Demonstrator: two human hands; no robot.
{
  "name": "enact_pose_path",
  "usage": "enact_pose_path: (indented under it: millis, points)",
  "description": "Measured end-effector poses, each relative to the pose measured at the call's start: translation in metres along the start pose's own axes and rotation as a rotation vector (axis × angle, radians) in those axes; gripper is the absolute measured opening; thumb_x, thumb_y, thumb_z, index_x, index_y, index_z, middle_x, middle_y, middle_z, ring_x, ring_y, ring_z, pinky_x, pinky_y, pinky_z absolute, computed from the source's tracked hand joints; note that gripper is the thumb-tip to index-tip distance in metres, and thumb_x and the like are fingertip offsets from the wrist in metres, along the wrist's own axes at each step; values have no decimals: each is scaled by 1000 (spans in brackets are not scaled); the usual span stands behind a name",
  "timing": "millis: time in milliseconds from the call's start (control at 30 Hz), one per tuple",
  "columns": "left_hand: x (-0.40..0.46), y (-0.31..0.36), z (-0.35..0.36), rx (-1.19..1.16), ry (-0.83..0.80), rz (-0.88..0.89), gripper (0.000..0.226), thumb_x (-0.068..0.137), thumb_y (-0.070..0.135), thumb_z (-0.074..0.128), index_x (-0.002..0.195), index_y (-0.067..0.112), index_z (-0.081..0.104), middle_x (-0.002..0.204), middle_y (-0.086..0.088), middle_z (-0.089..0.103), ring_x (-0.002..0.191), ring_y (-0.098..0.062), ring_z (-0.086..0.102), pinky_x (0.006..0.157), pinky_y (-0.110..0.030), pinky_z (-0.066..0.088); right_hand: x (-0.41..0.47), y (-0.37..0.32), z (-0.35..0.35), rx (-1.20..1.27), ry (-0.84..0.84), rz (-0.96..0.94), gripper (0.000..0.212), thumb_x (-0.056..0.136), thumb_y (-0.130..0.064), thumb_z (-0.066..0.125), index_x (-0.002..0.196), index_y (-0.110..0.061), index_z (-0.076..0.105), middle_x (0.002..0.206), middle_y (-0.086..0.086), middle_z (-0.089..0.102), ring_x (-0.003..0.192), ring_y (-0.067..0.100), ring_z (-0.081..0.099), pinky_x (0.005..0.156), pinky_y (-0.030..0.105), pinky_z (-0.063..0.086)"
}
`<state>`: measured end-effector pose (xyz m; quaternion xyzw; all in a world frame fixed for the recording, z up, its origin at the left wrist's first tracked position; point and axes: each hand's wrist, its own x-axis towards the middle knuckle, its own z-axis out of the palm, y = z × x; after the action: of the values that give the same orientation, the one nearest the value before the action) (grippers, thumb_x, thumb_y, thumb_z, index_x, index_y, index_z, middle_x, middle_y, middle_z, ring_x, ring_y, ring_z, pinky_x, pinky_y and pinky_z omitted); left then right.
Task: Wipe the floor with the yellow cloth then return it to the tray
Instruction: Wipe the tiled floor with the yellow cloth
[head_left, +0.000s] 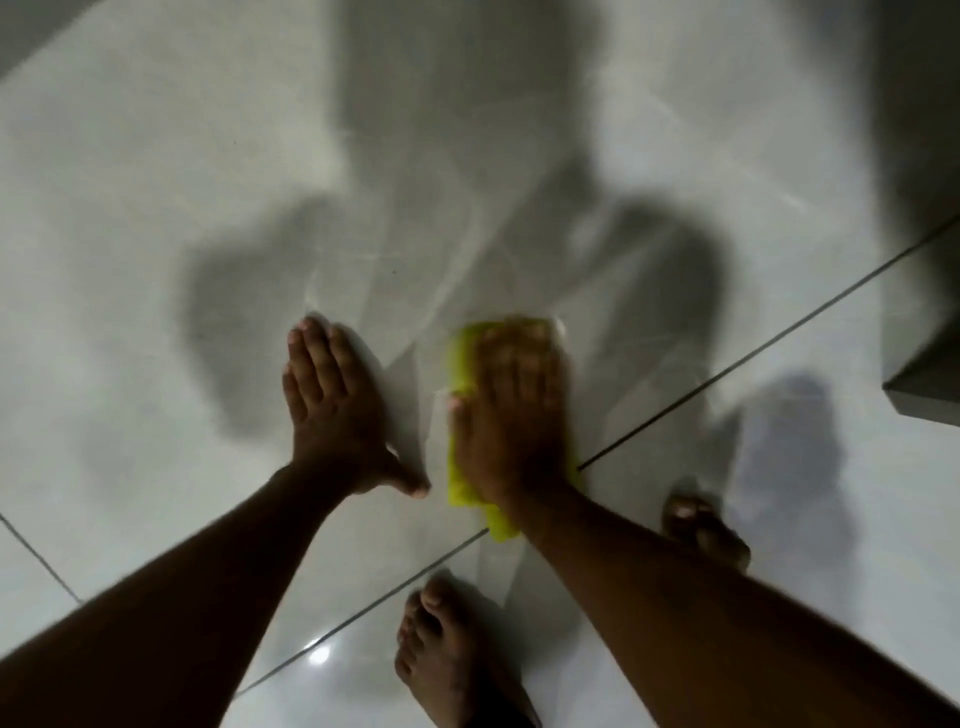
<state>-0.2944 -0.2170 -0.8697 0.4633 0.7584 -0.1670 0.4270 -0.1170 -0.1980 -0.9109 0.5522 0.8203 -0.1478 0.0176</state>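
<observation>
My right hand (511, 415) lies flat, fingers (519, 358) together and blurred, pressing the yellow cloth (462, 364) onto the pale tiled floor (156, 208) at about five o'clock of centre, while my left hand (337, 410), at its nine o'clock, rests palm-down, thumb splayed.

no readable text, no labels, no brands, no numbers, no signs anywhere

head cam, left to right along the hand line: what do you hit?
Left hand flat on the glossy white tiled floor → crumpled yellow cloth pressed under the right hand → dark diagonal grout line → grey furniture corner at the right edge.
</observation>
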Motion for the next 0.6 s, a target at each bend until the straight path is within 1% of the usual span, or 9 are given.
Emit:
enact_pose_path:
  millis: [67,100,167,233,333,433,533,567,600]
  points:
    - [0,-2,1,2,9,3,190,3,82,73,129,12,-51,141,-15,-53,128,-28,-56,110,-45,-27,17,-2,-2,-35,-107,-588,68,97,-43,45,155,-14,26,164,15,25,153,39,14,124,55,10]
    - [0,-2,1,2,11,4,190,3,81,73,130,12,-50,141,-14,-53,128,-27,-56,112,-47,-24,32,3,-5,-70,-143,-810,66,97,-42,43,156,-16,25,165,13,24,153,38,13,124,55,11]
    - [-1,-2,0,6,5,2,192,3,83,73,134,9,-47,141,-14,-53,128,-28,-56,114,-49,-22,66,21,-14,-119,-171,-1007,65,97,-44,41,155,-20,28,164,11,26,153,36,16,124,54,14]
    - [-2,0,0,14,1,3,192,2,85,71,133,10,-48,138,-13,-57,127,-28,-57,113,-50,-22,94,49,-23,-126,-97,-884,63,97,-48,42,154,-23,32,163,12,30,152,36,21,123,52,13]
    - [0,-2,2,14,18,12,192,1,86,70,131,11,-51,137,-13,-57,126,-27,-57,111,-50,-22,110,116,-36,-159,114,-428,58,98,-51,46,149,-23,43,157,19,39,146,41,33,120,54,21]
    - [1,-5,6,7,50,30,192,1,88,67,132,12,-49,140,-13,-55,127,-27,-57,110,-50,-22,91,156,-42,-238,117,35,64,100,-57,29,155,-24,29,162,19,28,149,41,26,121,54,16]
    - [2,-8,10,7,88,45,191,1,86,69,131,12,-50,141,-14,-53,126,-25,-58,109,-48,-24,62,115,-28,-113,166,497,68,101,-56,30,155,-14,30,161,25,25,149,45,22,121,55,20]
    - [3,-8,11,7,98,42,192,2,85,70,132,11,-50,143,-15,-52,125,-25,-59,109,-47,-25,51,89,-22,-60,172,525,69,100,-55,32,153,-12,32,159,28,27,149,47,21,121,55,20]
    - [4,-8,11,12,108,36,193,2,84,72,133,10,-49,147,-17,-49,124,-25,-59,109,-47,-25,40,63,-16,-27,158,456,68,100,-54,34,153,-10,34,158,29,29,148,48,21,121,56,19]
